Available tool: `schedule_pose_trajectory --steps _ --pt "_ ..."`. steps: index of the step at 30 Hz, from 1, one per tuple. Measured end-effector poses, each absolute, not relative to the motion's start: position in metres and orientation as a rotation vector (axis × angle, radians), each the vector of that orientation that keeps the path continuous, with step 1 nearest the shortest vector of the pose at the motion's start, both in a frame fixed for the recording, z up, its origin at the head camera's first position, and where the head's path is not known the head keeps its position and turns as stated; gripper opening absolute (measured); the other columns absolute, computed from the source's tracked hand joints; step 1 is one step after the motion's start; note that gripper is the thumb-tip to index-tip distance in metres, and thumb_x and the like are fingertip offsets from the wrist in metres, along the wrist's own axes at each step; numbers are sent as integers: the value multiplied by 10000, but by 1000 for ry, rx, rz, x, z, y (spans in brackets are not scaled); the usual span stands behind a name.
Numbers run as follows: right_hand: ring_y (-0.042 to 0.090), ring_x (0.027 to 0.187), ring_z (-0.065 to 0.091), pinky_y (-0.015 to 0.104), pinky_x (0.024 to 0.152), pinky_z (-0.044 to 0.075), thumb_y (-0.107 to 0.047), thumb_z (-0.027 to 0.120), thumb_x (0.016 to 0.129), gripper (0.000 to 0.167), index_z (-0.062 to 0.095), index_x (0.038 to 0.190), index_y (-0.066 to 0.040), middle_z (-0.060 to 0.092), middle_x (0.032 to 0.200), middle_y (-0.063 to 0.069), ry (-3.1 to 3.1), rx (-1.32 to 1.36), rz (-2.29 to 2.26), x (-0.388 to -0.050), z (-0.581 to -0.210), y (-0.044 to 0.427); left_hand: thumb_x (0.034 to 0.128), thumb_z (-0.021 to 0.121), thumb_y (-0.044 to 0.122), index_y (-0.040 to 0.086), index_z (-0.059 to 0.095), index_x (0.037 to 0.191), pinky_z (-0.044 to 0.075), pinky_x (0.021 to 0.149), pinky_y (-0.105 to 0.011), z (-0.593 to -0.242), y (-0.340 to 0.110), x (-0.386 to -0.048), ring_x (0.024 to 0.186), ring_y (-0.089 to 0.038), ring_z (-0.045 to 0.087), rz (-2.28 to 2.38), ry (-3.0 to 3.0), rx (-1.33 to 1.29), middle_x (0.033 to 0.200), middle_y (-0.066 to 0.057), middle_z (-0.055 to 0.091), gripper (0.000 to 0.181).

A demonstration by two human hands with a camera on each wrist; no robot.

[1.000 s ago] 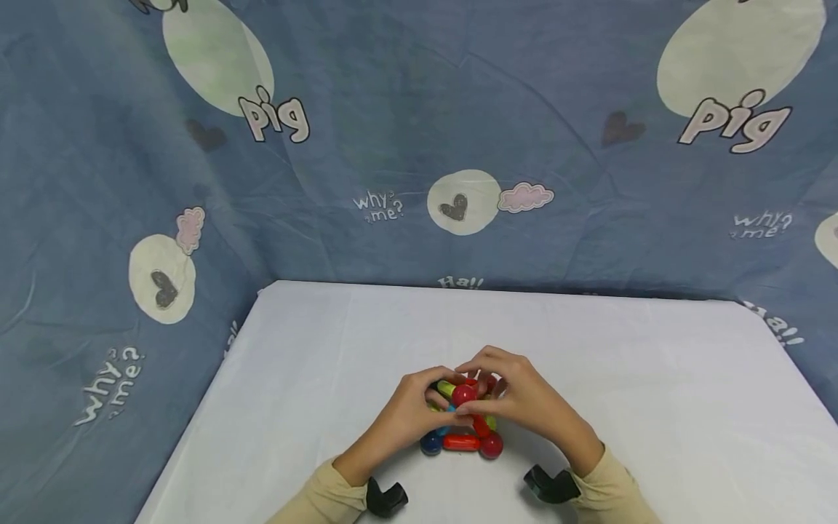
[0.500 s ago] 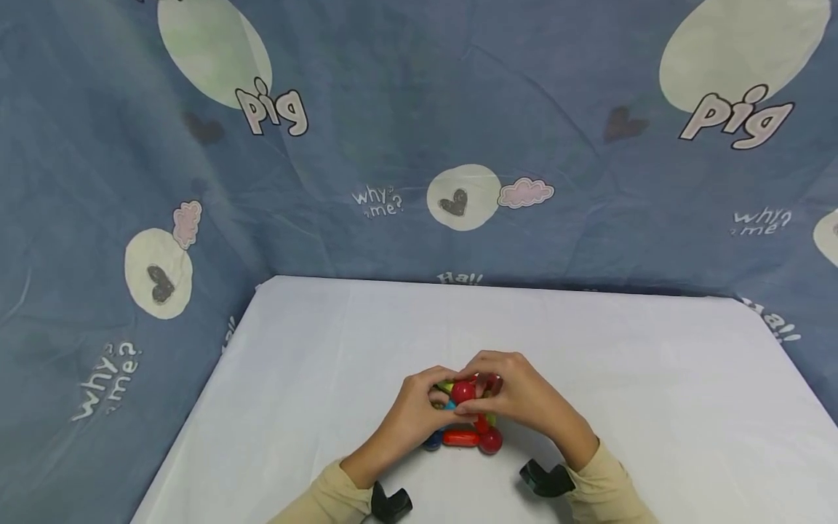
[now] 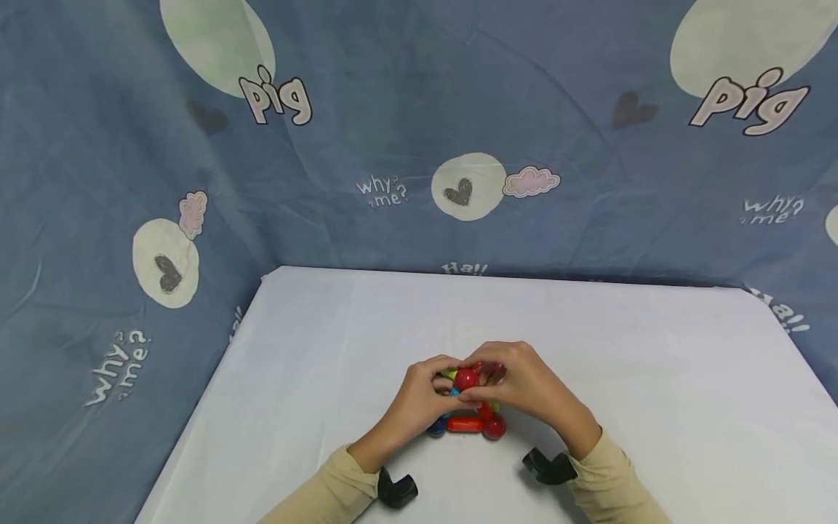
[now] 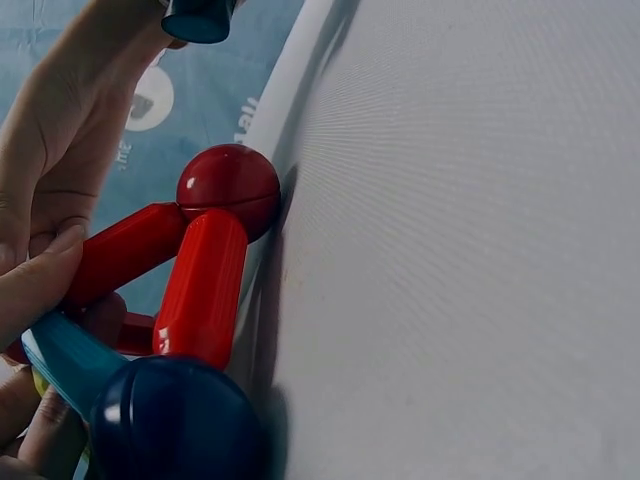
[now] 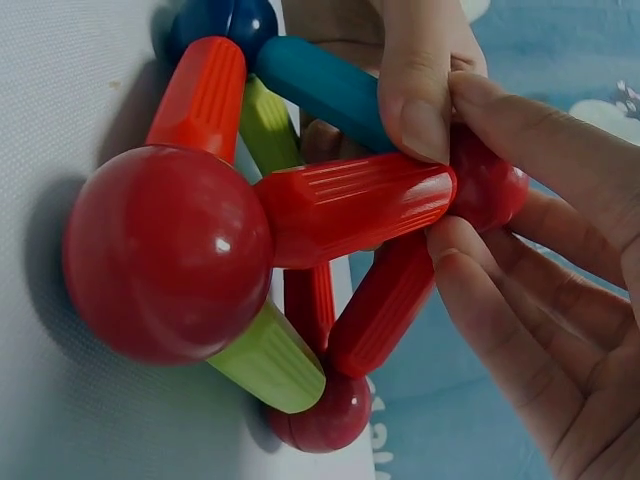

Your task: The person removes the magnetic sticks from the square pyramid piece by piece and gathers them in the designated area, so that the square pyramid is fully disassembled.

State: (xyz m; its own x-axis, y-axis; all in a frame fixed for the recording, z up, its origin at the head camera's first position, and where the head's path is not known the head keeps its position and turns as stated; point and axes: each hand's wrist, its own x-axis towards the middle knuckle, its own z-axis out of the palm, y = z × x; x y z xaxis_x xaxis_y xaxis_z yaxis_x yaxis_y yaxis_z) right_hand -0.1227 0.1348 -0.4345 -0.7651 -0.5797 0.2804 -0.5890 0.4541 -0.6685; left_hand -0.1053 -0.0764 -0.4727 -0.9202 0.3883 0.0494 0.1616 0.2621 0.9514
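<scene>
on the near part of the white table (image 3: 622, 378) stands a ball-and-rod frame (image 3: 465, 424), and my two hands are close together at its top. my right hand (image 3: 520, 375) pinches the upper red ball (image 5: 490, 180) between thumb and fingers. my left hand (image 3: 419, 397) grips the rods just beside it, thumb pressed on the upper red rod (image 5: 365, 205) near its end; i can't tell whether my hands touch each other.

i judge the building well along. along the base, a navy ball (image 4: 175, 420) and the near red ball (image 5: 165, 255) are joined by the lower red rod (image 5: 195, 105), and a lime rod (image 5: 275, 360) links the near red ball to the far red ball (image 5: 325, 412). from these corners the turquoise rod (image 5: 325, 90), the upper red rod and a dark red rod (image 5: 385, 305) lean towards one peak. what seems left is settling that peak, since both hands are on it; i can't see whether every rod sits snug. my fingers hide the remaining corner, so i can't say if the base is complete.
</scene>
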Motion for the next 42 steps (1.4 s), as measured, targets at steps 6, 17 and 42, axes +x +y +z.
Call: schedule_pose_trajectory --steps 6,17,42 --pt "8 731 680 213 691 589 -246 909 798 319 783 1070 -137 770 968 -29 -2672 1068 1239 -122 -433 135 823 878 151 77 701 1256 570 840 -186 -473 -76 -106 881 -80 777 1727 2311 536 1200 -53 736 474" --pt "8 714 677 195 675 580 -222 890 813 264 778 1035 -136 767 947 -29 -2643 1075 1231 -123 -436 132 828 875 145 63 723 1234 568 849 -210 -474 -77 -107 832 -88 757 1708 2368 576 1177 -107 741 441" --pt "129 905 723 306 721 627 -160 857 858 282 775 1125 -115 775 1064 27 -2501 971 1503 -135 -441 152 817 886 151 76 730 1224 606 746 -223 -472 -78 -107 922 -152 785 1779 2226 414 1209 -122 721 443"
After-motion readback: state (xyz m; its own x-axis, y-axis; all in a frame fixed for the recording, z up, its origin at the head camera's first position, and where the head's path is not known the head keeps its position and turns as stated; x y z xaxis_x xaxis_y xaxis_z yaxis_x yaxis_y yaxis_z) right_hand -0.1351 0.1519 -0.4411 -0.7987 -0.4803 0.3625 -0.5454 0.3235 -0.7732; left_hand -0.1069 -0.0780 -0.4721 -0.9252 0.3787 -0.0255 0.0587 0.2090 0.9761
